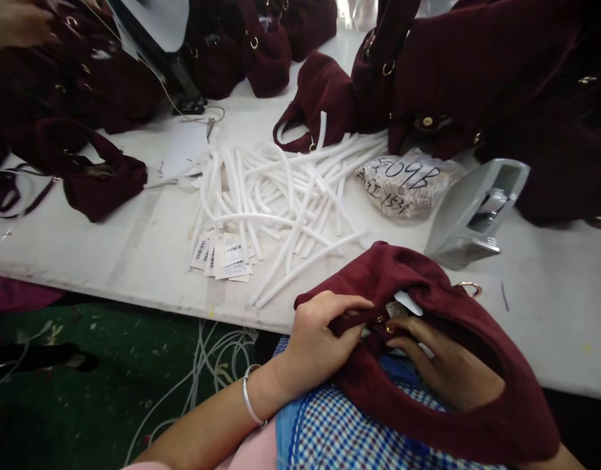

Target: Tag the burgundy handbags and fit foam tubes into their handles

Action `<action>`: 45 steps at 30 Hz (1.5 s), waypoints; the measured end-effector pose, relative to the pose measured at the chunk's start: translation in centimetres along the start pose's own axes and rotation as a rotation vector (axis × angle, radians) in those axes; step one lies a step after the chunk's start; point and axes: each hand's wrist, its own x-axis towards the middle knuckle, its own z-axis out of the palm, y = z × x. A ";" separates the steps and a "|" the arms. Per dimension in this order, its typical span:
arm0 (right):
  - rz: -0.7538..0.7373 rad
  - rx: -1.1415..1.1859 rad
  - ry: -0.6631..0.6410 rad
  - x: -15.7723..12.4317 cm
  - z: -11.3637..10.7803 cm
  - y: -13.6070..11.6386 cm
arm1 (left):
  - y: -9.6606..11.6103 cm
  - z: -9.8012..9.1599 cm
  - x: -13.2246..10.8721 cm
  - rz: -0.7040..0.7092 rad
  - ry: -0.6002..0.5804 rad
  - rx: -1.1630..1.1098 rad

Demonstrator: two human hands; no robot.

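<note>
Left hand (314,346), fingers curled, pinches the dark red suede bag (427,365) at its opening; right hand (442,365) reaches inside, fingers gripping the same edge.

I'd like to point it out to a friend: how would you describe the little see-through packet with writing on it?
On the white table, look just right of the heap of white tubes. The packet lies between that heap and a grey metal device; it alone is clear plastic with dark handwritten marks.
</note>
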 end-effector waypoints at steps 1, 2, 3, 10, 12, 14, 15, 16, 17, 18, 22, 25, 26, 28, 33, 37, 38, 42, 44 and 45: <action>-0.025 -0.019 0.007 0.2 0.0 0.0 | 0.0 -0.2 0.1 -0.005 -0.007 -0.008; -0.053 -0.034 0.008 0.4 -0.1 0.1 | 0.0 -0.3 0.2 0.001 -0.020 -0.012; -0.072 -0.052 0.001 0.7 -0.2 0.0 | 0.0 -0.5 0.3 0.009 -0.037 -0.015; 0.127 0.097 -0.074 1.6 -1.0 -1.8 | 0.0 -1.1 0.5 0.021 -0.206 -0.046; 0.191 0.131 -0.047 1.5 -0.9 -2.1 | 0.0 -1.2 0.6 -0.022 -0.252 -0.099; 0.245 0.174 -0.022 1.5 -0.7 -2.2 | -0.1 -1.3 0.9 -0.112 -0.311 -0.210; 0.268 0.199 -0.024 1.5 -0.6 -2.1 | -0.2 -1.3 1.1 -0.167 -0.342 -0.274; 0.287 0.218 -0.039 1.6 -0.6 -2.1 | -0.2 -1.3 1.2 -0.221 -0.369 -0.331; 0.301 0.227 -0.057 1.7 -0.5 -2.0 | -0.2 -1.3 1.4 -0.262 -0.384 -0.368; 0.310 0.230 -0.072 1.8 -0.3 -1.9 | -0.2 -1.3 1.5 -0.280 -0.385 -0.371; 0.325 0.223 -0.113 1.2 0.7 -1.2 | 0.0 -1.3 2.2 -0.131 -0.287 -0.049; 0.364 0.133 -0.139 0.3 1.5 -0.8 | 0.1 -1.4 2.9 -0.025 -0.278 0.167; 0.372 0.107 -0.155 0.1 1.6 -0.7 | 0.1 -1.5 3.1 -0.012 -0.283 0.185; 0.363 0.087 -0.184 0.0 1.5 -0.6 | 0.1 -1.5 3.5 -0.024 -0.282 0.157; 0.204 0.099 -0.146 1.2 0.4 -0.6 | 0.1 -1.4 3.6 -0.184 -0.279 -0.085; 0.125 0.137 -0.119 2.5 -0.3 -1.0 | 0.2 -1.4 3.5 -0.161 -0.296 -0.024; 0.130 0.145 -0.108 2.7 -0.3 -1.1 | 0.2 -1.5 3.5 -0.144 -0.304 0.003; 0.167 0.162 -0.059 2.6 -0.1 -1.5 | 0.5 -2.0 3.8 -0.090 -0.357 0.050; 0.198 0.172 -0.018 2.3 0.1 -1.6 | 0.6 -2.1 4.0 -0.078 -0.387 0.051; 0.220 0.175 -0.004 2.1 0.1 -1.7 | 0.6 -2.2 4.1 -0.070 -0.401 0.055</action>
